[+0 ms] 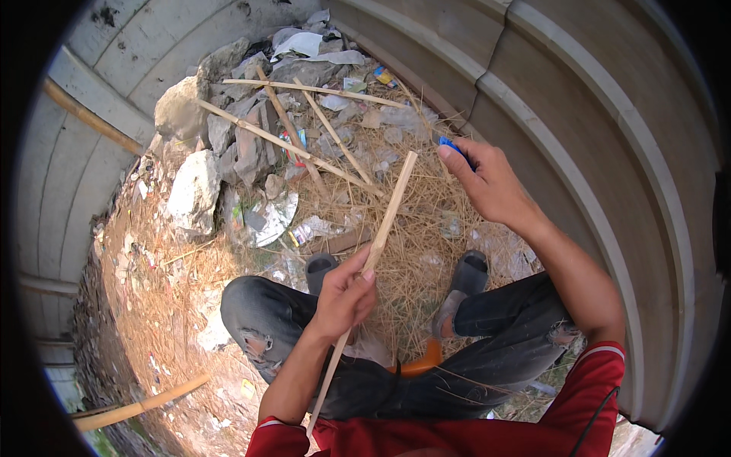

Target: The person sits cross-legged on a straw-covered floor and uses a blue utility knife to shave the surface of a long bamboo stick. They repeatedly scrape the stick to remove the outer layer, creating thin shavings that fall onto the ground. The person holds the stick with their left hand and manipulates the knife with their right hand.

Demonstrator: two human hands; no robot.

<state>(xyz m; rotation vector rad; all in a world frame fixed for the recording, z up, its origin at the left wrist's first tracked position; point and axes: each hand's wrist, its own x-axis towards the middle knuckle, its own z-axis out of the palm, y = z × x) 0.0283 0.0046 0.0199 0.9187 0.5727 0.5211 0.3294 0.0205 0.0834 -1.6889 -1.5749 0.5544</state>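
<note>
My left hand point(346, 297) is closed round a long pale wooden stick point(392, 207). The stick slants up and away from my lap, and its lower end runs down past my forearm. Off to the right and farther out, my right hand point(487, 179) grips a blue-handled cutter knife point(451, 145). A short dark bit of blade shows at its tip, apart from the stick. Most of the knife's handle is hidden in my fingers.
More sticks point(285, 146) lie crossed over grey rocks point(255, 148) and scattered litter. Dry straw point(419, 236) covers the ground between my sandalled feet. A curved corrugated wall point(609, 152) rises close on my right. An orange object point(422, 362) lies between my legs.
</note>
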